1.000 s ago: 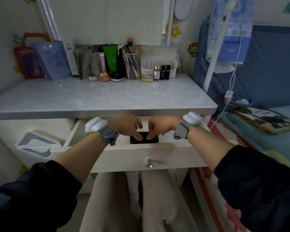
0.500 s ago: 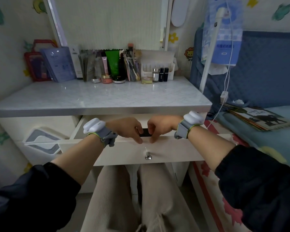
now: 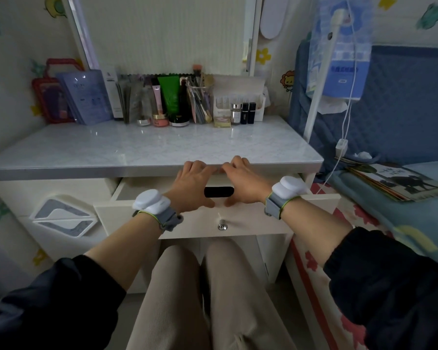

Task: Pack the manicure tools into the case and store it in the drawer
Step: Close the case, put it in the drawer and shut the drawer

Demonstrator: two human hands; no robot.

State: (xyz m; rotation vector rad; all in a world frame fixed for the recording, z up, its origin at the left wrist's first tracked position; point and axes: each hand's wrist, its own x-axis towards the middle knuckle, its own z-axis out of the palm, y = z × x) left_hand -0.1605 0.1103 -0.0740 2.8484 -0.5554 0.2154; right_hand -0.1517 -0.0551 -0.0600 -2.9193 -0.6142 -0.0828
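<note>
The black manicure case (image 3: pixel 219 192) lies flat inside the open drawer (image 3: pixel 301 213) under the marble desk top. My left hand (image 3: pixel 191 185) and my right hand (image 3: pixel 244 181) hover over the drawer on either side of the case. Their fingers are spread and point toward the desk's front edge, and the thumbs hang down by the drawer front. Neither hand grips the case; most of it is hidden behind the hands. The case is closed, and no loose tools are in view.
The drawer front carries a small metal knob (image 3: pixel 221 226) just above my knees. Cosmetics (image 3: pixel 173 104), brushes and small bottles line the back of the desk top (image 3: pixel 149 147). A bed with books (image 3: pixel 395 183) stands at the right, with a white pole and cable beside it.
Both hands have let go of the case after lowering it into the drawer. They have risen, and their fingers have opened out toward the desk edge.
</note>
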